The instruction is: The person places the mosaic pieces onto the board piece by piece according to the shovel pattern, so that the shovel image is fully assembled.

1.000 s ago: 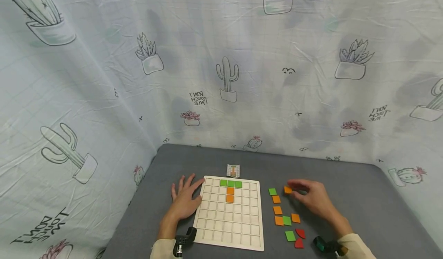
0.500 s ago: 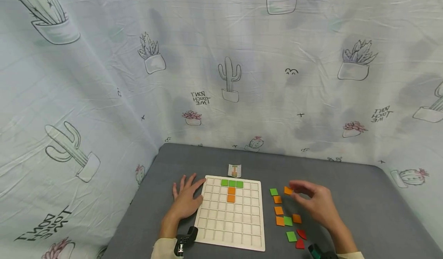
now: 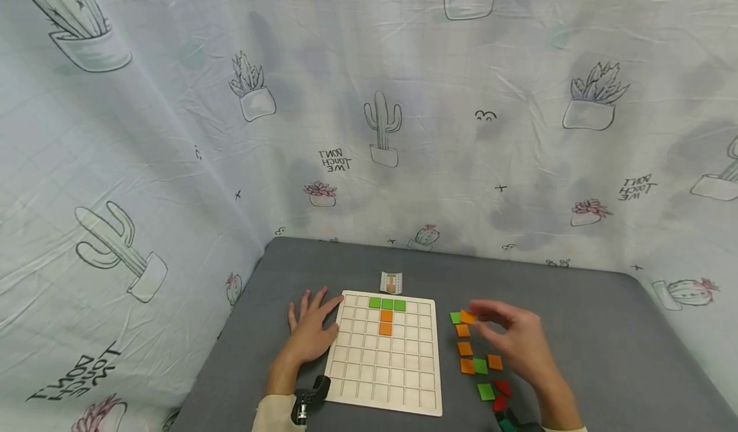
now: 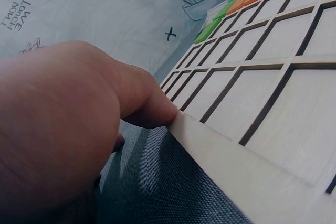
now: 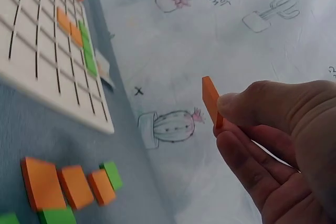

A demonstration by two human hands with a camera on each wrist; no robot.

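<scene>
A pale wooden grid board (image 3: 383, 374) lies on the grey table. Three green square tiles (image 3: 387, 304) fill part of its far row, and two orange tiles (image 3: 385, 322) sit in a column below the middle one. My left hand (image 3: 311, 336) rests at the board's left edge with fingers spread; the left wrist view shows the thumb (image 4: 155, 106) touching the rim. Over the loose pieces right of the board, my right hand (image 3: 513, 339) pinches an orange square tile (image 5: 211, 100) between thumb and fingertips, raised off the table.
Loose orange tiles (image 3: 464, 348), green tiles (image 3: 486, 391) and red quarter-round pieces (image 3: 502, 388) lie right of the board. A small card with a printed grid pattern (image 3: 391, 282) lies beyond the far edge. A cactus-print curtain (image 3: 438, 131) hangs behind the table.
My right hand has moved left with the orange tile, which now partly overlaps a loose green tile in the head view. My left hand has stayed at the board's edge.
</scene>
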